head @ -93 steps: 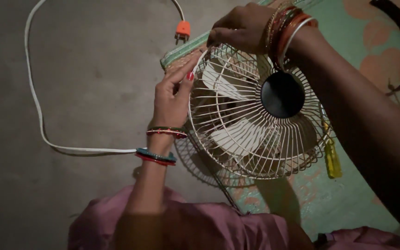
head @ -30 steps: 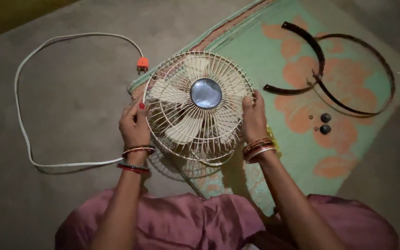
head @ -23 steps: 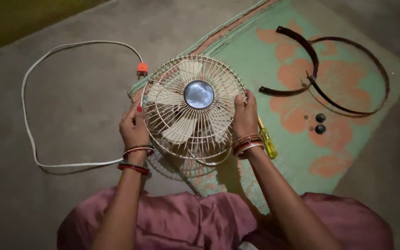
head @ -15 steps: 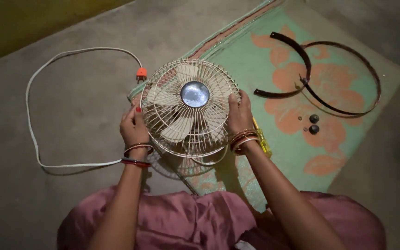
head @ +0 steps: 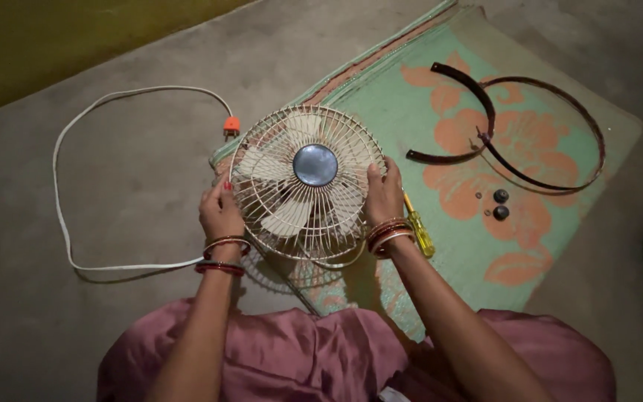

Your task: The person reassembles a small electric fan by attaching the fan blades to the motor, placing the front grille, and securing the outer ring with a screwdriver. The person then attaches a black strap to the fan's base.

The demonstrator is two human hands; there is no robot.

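Wire fan guard (head: 303, 182) at frame centre | between left hand (head: 219, 212) and right hand (head: 384, 195) | both hands' fingers grasp its rim.

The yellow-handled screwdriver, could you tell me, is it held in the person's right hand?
No, the screwdriver lies on the green mat beside the right hand, which grips the fan's wire guard.

Grey concrete floor (head: 113, 298), green floral mat (head: 560, 246), white cord (head: 61, 216), dark metal bands (head: 515, 119), yellow screwdriver (head: 420, 232)
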